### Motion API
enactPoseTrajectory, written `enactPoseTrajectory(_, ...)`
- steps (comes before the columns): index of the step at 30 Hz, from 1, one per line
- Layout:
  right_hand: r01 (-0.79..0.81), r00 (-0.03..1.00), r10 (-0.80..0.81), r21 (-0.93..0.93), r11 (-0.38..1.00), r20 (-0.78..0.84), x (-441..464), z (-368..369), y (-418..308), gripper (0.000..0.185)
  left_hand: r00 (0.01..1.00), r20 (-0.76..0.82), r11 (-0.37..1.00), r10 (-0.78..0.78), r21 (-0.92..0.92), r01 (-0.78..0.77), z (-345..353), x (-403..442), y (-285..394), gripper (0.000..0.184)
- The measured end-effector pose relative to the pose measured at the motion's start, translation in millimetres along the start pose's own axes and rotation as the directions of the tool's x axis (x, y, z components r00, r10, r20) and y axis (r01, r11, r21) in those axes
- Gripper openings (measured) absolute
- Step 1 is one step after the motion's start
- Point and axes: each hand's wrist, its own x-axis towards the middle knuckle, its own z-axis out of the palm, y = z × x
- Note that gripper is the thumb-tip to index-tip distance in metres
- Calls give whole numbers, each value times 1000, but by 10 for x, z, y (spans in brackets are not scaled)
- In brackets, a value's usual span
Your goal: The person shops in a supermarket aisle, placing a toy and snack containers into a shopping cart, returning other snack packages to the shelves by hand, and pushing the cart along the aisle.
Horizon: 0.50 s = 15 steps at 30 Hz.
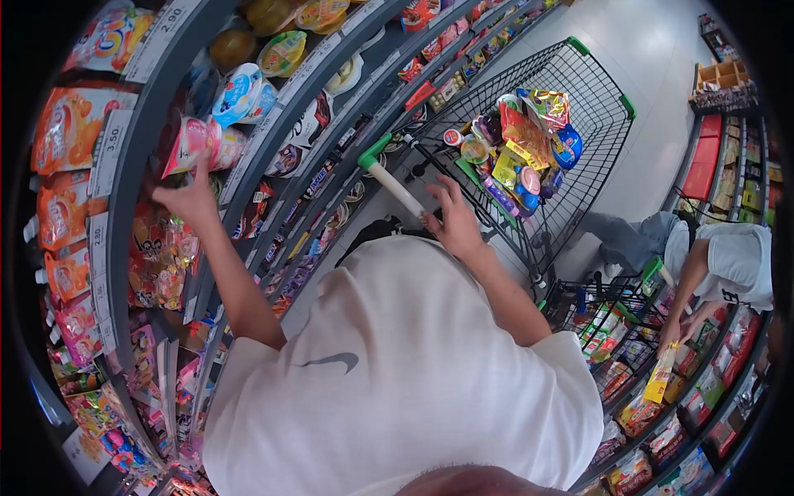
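My left hand (190, 197) is raised to the shelf on the left, thumb and index finger apart. Its index fingertip is at a pink-lidded cup (192, 142); whether it presses on the cup I cannot tell. A blue and white cup (242, 97) stands just beyond the pink one. By the white handle (397, 188) of a shopping cart (597, 132), my right hand (456, 217) has its fingers spread and curled a little, the thumb close to the bar. Several colourful snack packs (521, 136) lie heaped inside the cart.
Orange pouches (68, 132) hang along the left shelf, beside price strips (110, 153). On the right, another person (732, 264) holds a yellow pack (660, 374) over a lower shelf, near a second cart (608, 302). Tiled floor (662, 66) runs between the shelves.
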Motion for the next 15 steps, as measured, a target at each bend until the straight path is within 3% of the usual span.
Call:
enactPoseTrajectory(1,7,1000,-7,5,1000,-12,16,-25,5,51,1000,-28,1000,14,-10,-14,-22,-33,23,101)
enactPoseTrajectory(2,13,1000,-12,7,1000,-28,41,-61,15,50,995,-92,996,-43,-80,35,-35,-155,103,91)
enactPoseTrajectory(5,7,998,-5,35,999,-68,121,-141,51,46,956,-290,949,-46,-310,-49,10,-514,375,74)
enactPoseTrajectory(8,-17,998,20,51,999,-58,159,-205,52,44,973,-151,954,173,-221,-204,60,-993,679,59)
enactPoseTrajectory(10,12,998,-8,70,997,-56,201,-159,92,41,981,6,835,195,-526,-163,237,-1353,812,52)
enactPoseTrajectory(11,18,998,-15,56,998,-53,212,-172,85,40,951,174,787,255,-609,-99,323,-1549,841,50)
enactPoseTrajectory(12,27,999,-25,44,999,-49,225,-194,56,39,887,329,740,323,-673,-20,394,-1688,886,48)
enactPoseTrajectory(14,58,997,-58,13,998,-41,243,-183,61,36,621,588,779,518,-624,-59,508,-1778,1078,48)
enactPoseTrajectory(15,75,996,-75,-12,997,-44,250,-175,98,35,574,638,779,514,-627,0,625,-1899,1124,51)
